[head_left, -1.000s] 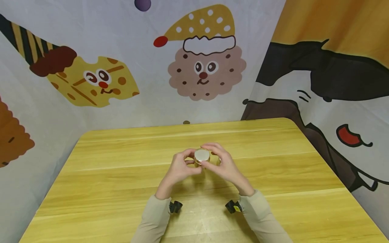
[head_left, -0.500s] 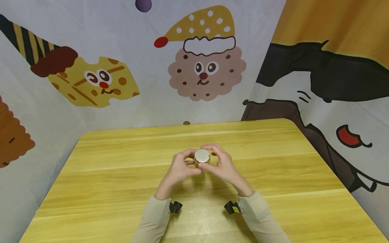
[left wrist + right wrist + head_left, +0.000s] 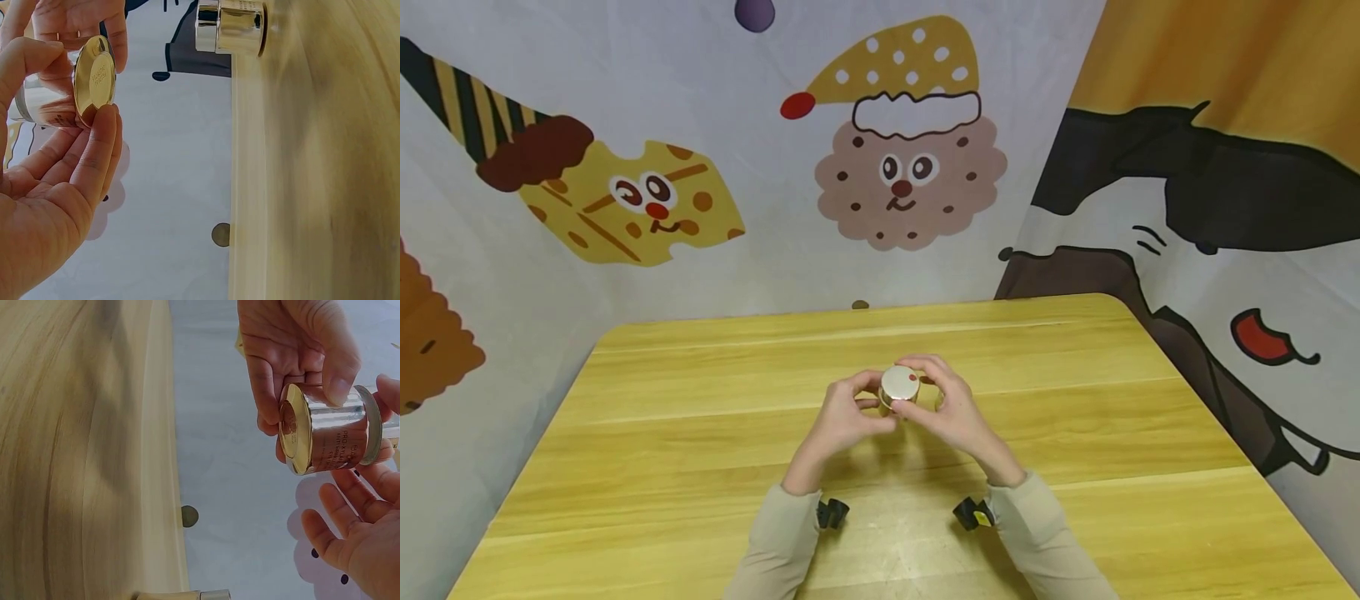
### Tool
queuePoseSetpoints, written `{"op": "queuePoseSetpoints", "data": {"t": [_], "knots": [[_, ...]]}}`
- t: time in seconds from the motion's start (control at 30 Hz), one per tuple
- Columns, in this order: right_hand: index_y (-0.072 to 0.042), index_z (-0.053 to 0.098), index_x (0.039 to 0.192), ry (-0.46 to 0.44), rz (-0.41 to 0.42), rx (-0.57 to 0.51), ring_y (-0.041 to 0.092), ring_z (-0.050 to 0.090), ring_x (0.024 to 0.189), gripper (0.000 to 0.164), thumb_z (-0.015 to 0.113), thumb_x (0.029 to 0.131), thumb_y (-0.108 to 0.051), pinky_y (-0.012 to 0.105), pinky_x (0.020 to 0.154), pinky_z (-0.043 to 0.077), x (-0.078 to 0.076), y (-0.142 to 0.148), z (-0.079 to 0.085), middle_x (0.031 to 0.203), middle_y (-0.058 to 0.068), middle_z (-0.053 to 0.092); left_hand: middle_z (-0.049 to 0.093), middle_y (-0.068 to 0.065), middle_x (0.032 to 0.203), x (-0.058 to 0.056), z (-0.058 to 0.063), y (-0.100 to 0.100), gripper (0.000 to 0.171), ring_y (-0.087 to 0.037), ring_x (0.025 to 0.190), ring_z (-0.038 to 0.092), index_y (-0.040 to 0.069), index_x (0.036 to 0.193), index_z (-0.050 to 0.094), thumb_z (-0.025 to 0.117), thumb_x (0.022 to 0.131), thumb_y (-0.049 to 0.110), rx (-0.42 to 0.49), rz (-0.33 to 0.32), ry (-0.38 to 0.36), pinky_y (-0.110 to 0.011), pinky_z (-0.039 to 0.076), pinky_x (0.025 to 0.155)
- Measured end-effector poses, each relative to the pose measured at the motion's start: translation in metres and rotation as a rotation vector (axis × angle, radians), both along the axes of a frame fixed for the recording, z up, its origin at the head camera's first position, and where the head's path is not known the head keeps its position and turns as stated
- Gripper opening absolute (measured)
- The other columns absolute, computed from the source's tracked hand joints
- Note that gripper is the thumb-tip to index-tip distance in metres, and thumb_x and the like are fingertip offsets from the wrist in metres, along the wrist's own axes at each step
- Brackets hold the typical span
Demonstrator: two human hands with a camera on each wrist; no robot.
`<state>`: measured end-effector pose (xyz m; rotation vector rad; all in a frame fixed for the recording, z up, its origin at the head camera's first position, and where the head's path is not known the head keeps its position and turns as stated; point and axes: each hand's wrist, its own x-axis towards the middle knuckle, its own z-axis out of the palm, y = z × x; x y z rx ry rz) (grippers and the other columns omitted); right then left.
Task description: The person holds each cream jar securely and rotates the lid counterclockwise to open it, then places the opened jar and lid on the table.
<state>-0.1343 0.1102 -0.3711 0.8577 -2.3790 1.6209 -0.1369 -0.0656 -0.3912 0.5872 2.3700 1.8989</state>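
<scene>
Above the table, both hands hold a cosmetic jar (image 3: pixel 898 382) with a shiny gold body and a pale silvery lid. My left hand (image 3: pixel 842 412) grips the body. In the left wrist view, its fingers reach the engraved gold base (image 3: pixel 99 81) and its thumb lies along the side. The thumb and a finger of my right hand (image 3: pixel 953 408) pinch the lid from the right. Its other fingers (image 3: pixel 340 509) hang apart from the body in the right wrist view. Small print (image 3: pixel 350 444) shows on the body. A red spot marks the lid's top.
A second gold jar with a silvery cap (image 3: pixel 240 26) stands on the table (image 3: pixel 700 467), mostly hidden behind my right hand in the head view. Black wrist cameras (image 3: pixel 832 513) sit at both cuffs. A cartoon-printed cloth (image 3: pixel 775 275) hangs behind the table.
A red spot, like a reflection, has appeared on the lid's top, which looks slightly tilted. Both hands stay in nearly the same place around the jar.
</scene>
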Motion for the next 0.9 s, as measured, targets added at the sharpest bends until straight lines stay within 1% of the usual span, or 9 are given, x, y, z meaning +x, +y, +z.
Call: {"op": "queuePoseSetpoints", "data": {"t": [0.07, 0.17, 0.23, 0.37, 0.43, 0.6, 0.67, 0.77, 0.9], "knots": [[0.009, 0.056, 0.115, 0.003, 0.001, -0.007, 0.032, 0.051, 0.106, 0.043, 0.072, 0.076, 0.004, 0.053, 0.090, 0.044, 0.000, 0.000, 0.000, 0.115, 0.021, 0.056, 0.062, -0.015, 0.098, -0.004, -0.009, 0.000, 0.045, -0.025, 0.094, 0.057, -0.009, 0.112, 0.060, 0.070, 0.068, -0.009, 0.004, 0.003, 0.002, -0.032, 0.055, 0.085], [0.010, 0.056, 0.115, 0.014, -0.006, -0.008, 0.034, 0.051, 0.106, 0.043, 0.071, 0.075, 0.005, 0.048, 0.090, 0.045, 0.000, 0.000, 0.000, 0.115, 0.022, 0.057, 0.063, -0.014, 0.100, -0.010, -0.024, -0.001, 0.047, -0.025, 0.095, 0.057, -0.006, 0.114, 0.060, 0.072, 0.068, -0.008, 0.008, 0.008, 0.003, -0.030, 0.055, 0.084], [0.010, 0.055, 0.115, 0.024, -0.010, -0.009, 0.036, 0.051, 0.105, 0.043, 0.071, 0.075, 0.006, 0.045, 0.090, 0.046, 0.000, 0.000, 0.001, 0.114, 0.022, 0.057, 0.063, -0.013, 0.100, -0.011, -0.026, -0.002, 0.048, -0.023, 0.095, 0.057, -0.004, 0.114, 0.061, 0.073, 0.068, -0.007, 0.012, 0.011, 0.005, -0.028, 0.055, 0.084], [0.011, 0.055, 0.115, 0.041, -0.021, -0.009, 0.031, 0.052, 0.103, 0.044, 0.071, 0.075, 0.007, 0.041, 0.089, 0.046, 0.000, 0.001, 0.001, 0.113, 0.023, 0.057, 0.063, -0.011, 0.101, -0.011, -0.028, -0.004, 0.047, -0.022, 0.095, 0.058, -0.002, 0.113, 0.061, 0.074, 0.068, -0.005, 0.009, 0.014, 0.020, -0.026, 0.055, 0.082], [0.010, 0.055, 0.115, 0.047, -0.026, -0.009, 0.027, 0.053, 0.102, 0.044, 0.071, 0.074, 0.007, 0.044, 0.087, 0.047, 0.000, 0.002, 0.001, 0.112, 0.022, 0.058, 0.063, -0.011, 0.101, -0.011, -0.028, -0.005, 0.046, -0.023, 0.095, 0.058, -0.003, 0.112, 0.061, 0.074, 0.068, -0.004, 0.004, 0.016, 0.031, -0.026, 0.055, 0.082], [0.011, 0.055, 0.114, 0.071, -0.038, -0.005, 0.031, 0.055, 0.098, 0.044, 0.072, 0.073, 0.008, 0.044, 0.085, 0.048, -0.001, 0.004, 0.001, 0.110, 0.023, 0.058, 0.064, -0.011, 0.102, -0.010, -0.028, -0.009, 0.046, -0.024, 0.095, 0.059, -0.002, 0.112, 0.062, 0.075, 0.068, -0.003, -0.010, 0.034, 0.036, -0.026, 0.055, 0.081], [0.012, 0.055, 0.114, 0.076, -0.043, -0.002, 0.033, 0.055, 0.099, 0.044, 0.072, 0.074, 0.007, 0.039, 0.086, 0.049, -0.001, 0.006, 0.001, 0.111, 0.024, 0.058, 0.064, -0.012, 0.102, -0.010, -0.029, -0.011, 0.046, -0.024, 0.096, 0.059, -0.003, 0.112, 0.061, 0.076, 0.068, -0.002, -0.012, 0.039, 0.039, -0.027, 0.055, 0.081], [0.012, 0.055, 0.114, 0.077, -0.052, 0.001, 0.029, 0.055, 0.101, 0.044, 0.072, 0.073, 0.007, 0.034, 0.087, 0.049, -0.001, 0.008, 0.000, 0.112, 0.024, 0.058, 0.063, -0.014, 0.102, -0.010, -0.030, -0.014, 0.047, -0.026, 0.095, 0.059, -0.004, 0.112, 0.060, 0.076, 0.068, -0.001, -0.008, 0.040, 0.045, -0.028, 0.056, 0.081], [0.011, 0.056, 0.114, 0.081, -0.066, 0.000, 0.027, 0.055, 0.100, 0.044, 0.072, 0.073, 0.007, 0.032, 0.084, 0.049, 0.000, 0.010, 0.000, 0.112, 0.024, 0.058, 0.063, -0.015, 0.101, -0.010, -0.032, -0.017, 0.046, -0.026, 0.095, 0.059, -0.004, 0.111, 0.061, 0.076, 0.068, -0.001, -0.006, 0.049, 0.043, -0.029, 0.056, 0.081]]}}
